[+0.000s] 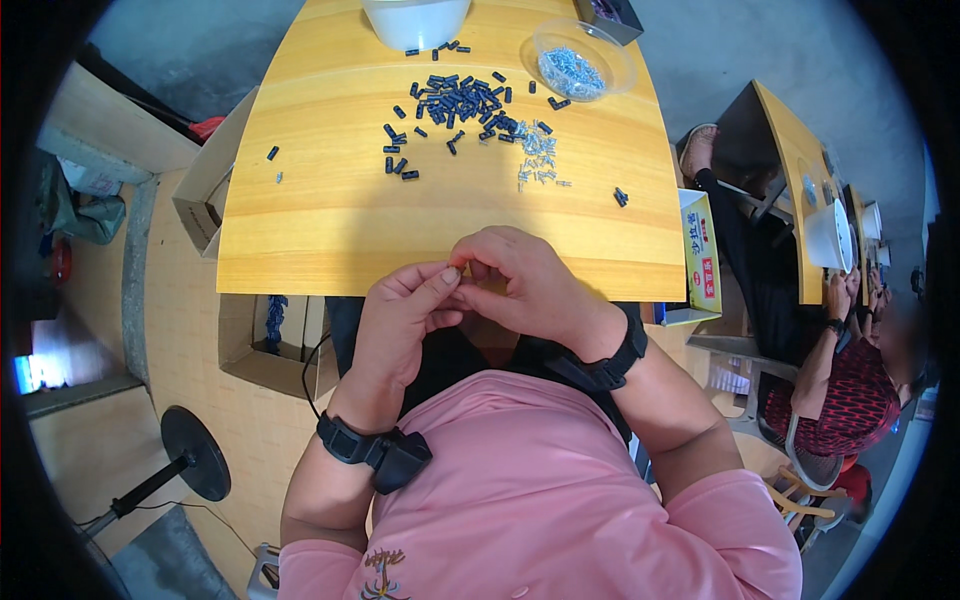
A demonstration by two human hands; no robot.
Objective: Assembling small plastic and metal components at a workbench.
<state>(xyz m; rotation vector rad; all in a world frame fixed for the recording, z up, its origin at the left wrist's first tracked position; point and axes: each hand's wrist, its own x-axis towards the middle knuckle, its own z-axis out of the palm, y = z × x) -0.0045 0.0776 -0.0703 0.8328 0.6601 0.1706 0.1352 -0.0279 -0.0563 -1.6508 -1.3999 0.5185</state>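
At the table's near edge, my left hand [398, 315] and my right hand [530, 285] meet fingertip to fingertip. Both are closed in a pinch around something too small and too hidden to make out. Beyond them on the wooden table [330, 220] lies a loose heap of short black cylindrical parts [460, 100]. Small silver metal pieces [538, 155] are scattered at the heap's right side. More metal pieces fill the bottom of a clear plastic bowl [622, 75] at the far right. A few black parts [621, 197] lie apart, nearer the right edge.
A white tub [415, 25] stands at the far edge, with a dark box [615, 15] at the far right corner. Cardboard boxes [243, 365] sit left of and below the table; a yellow carton [705, 260] stands right. Another person [830, 400] sits at a separate table.
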